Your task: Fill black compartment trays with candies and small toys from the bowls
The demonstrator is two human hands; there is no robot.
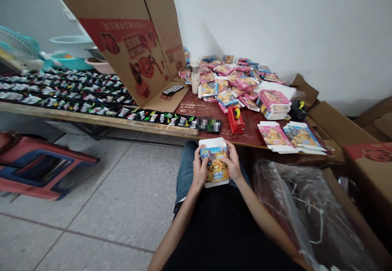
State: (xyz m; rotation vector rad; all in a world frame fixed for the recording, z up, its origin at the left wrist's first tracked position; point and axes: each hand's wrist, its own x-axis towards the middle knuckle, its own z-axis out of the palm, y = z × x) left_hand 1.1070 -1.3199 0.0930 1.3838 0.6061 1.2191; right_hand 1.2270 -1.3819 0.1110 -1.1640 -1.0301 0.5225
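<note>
- Left hand (199, 169): fingers curled around the carton's left side, partly closed, firm hold.
- Right hand (232, 161): fingers curved over the carton's right side, partly closed, firm hold.
- Printed paperboard carton (215, 164): upright between both hands, white end flaps at top and bottom, cartoon print on the front. Sits above the person's jeans (185, 169), just short of the table edge.
- Wooden table (199, 108): red-brown top, ahead of the hands. Red tape dispenser (235, 120) stands on it, nearest the hands.
- Flat carton blanks (275, 137): lying in two groups at the table's front right edge. Stacked blanks (273, 104) behind them; loose heap of pink and blue blanks (229, 79) farther back.
- Clear plastic bag (294, 209): beside the right arm, in a cardboard box.
- Long wooden bench (92, 116): at left, carrying rows of small packets in black trays (67, 91).
- Plastic stool (39, 165): on its side on the tiled floor.
</note>
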